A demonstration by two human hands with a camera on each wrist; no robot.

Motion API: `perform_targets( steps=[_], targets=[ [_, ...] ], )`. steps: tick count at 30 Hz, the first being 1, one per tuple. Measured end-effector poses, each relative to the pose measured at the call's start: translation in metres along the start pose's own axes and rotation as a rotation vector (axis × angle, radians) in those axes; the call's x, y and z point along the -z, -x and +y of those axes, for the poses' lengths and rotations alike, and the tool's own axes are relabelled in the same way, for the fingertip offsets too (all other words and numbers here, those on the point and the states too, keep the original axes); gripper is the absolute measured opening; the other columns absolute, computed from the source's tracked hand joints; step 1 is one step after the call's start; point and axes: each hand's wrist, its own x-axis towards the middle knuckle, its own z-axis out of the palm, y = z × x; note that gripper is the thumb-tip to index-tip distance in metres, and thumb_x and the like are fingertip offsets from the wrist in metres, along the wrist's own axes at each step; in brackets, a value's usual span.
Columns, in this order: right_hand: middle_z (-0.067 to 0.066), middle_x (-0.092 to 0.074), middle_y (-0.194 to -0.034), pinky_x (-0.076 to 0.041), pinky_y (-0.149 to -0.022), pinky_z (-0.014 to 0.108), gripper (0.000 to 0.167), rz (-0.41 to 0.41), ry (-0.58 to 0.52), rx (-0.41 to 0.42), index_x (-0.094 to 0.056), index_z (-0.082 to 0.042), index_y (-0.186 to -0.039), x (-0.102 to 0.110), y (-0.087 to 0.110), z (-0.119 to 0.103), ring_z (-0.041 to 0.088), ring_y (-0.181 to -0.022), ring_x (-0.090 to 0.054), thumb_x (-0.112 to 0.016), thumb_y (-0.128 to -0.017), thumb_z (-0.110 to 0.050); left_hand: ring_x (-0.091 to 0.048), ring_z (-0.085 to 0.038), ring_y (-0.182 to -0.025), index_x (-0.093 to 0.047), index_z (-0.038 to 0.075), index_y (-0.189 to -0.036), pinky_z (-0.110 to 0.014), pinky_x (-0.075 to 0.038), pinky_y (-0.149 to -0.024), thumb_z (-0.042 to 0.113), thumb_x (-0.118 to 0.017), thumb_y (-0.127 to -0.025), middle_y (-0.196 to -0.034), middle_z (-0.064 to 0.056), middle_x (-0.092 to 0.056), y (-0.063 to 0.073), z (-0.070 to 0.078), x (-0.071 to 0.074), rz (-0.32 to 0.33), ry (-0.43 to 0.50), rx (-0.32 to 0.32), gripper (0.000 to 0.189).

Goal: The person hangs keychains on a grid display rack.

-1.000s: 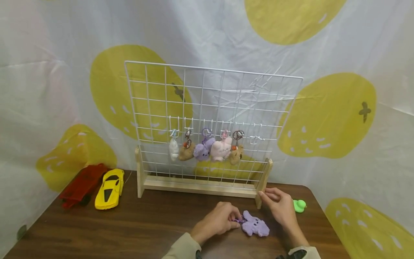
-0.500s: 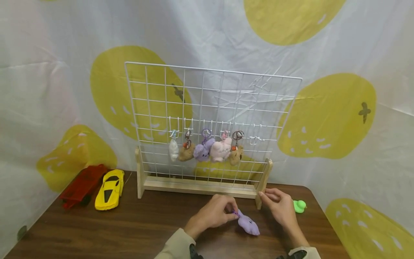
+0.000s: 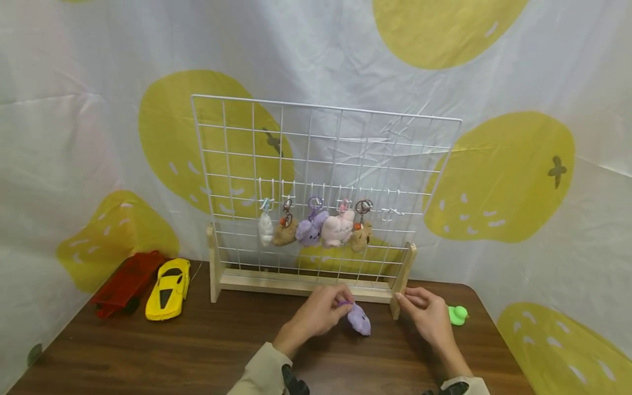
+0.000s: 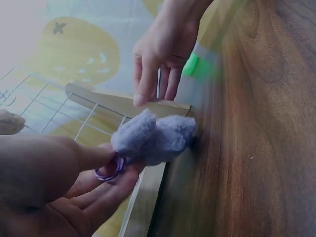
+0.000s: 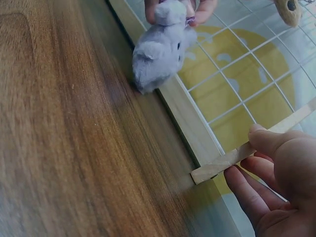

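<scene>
My left hand [image 3: 320, 311] pinches the purple ring [image 4: 117, 167] of a plush keychain. From it the fluffy lilac animal [image 3: 359, 320], with a small dark-eyed face, hangs in front of the rack's base. At the rack's right end, my right hand [image 3: 427, 317] grips the lower part of the wooden upright [image 5: 232, 157], thumb on one side and fingers on the other. The white wire grid [image 3: 326, 131] stands in this wooden base. Several plush keychains hang in a row on its hooks, among them a pink one [image 3: 338, 228] and another lilac one [image 3: 311, 228].
A bare white hook [image 3: 390, 213] sits right of the hanging row. On the left of the brown table [image 3: 187, 356] lie a yellow toy car [image 3: 168, 289] and a red toy vehicle [image 3: 129, 281]. Beyond my right hand is a green toy duck [image 3: 458, 315]. A patterned cloth hangs behind.
The left hand has lifted the lilac plush from the table by its ring and moved it left and toward the rack. My right hand stays at the upright.
</scene>
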Motion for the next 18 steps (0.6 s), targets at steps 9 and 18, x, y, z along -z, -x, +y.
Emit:
perform_targets(
  steps=[9,18],
  targets=[
    [0.019,-0.082,-0.114,-0.057,-0.079,0.009,0.04,0.0,-0.005,0.0,-0.077,0.0,-0.12,0.0,0.0,0.0,-0.006,-0.09,-0.075,-0.084,-0.097,-0.033,-0.081,-0.022,-0.093,-0.074,0.002,-0.112,-0.02,-0.062,-0.079,0.001,-0.08,-0.095,-0.105,-0.012,-0.082,-0.001,-0.001,0.009,0.02,0.143,0.056,0.018],
    [0.019,-0.082,-0.114,-0.059,-0.079,0.011,0.04,-0.009,-0.029,-0.008,-0.077,0.0,-0.121,0.0,0.001,-0.002,-0.005,-0.088,-0.076,-0.083,-0.098,-0.031,-0.079,-0.018,-0.092,-0.079,0.008,-0.104,-0.022,-0.063,-0.084,0.007,-0.082,-0.095,-0.099,-0.006,-0.082,-0.002,0.002,0.015,0.065,0.136,0.055,0.009]
  ],
)
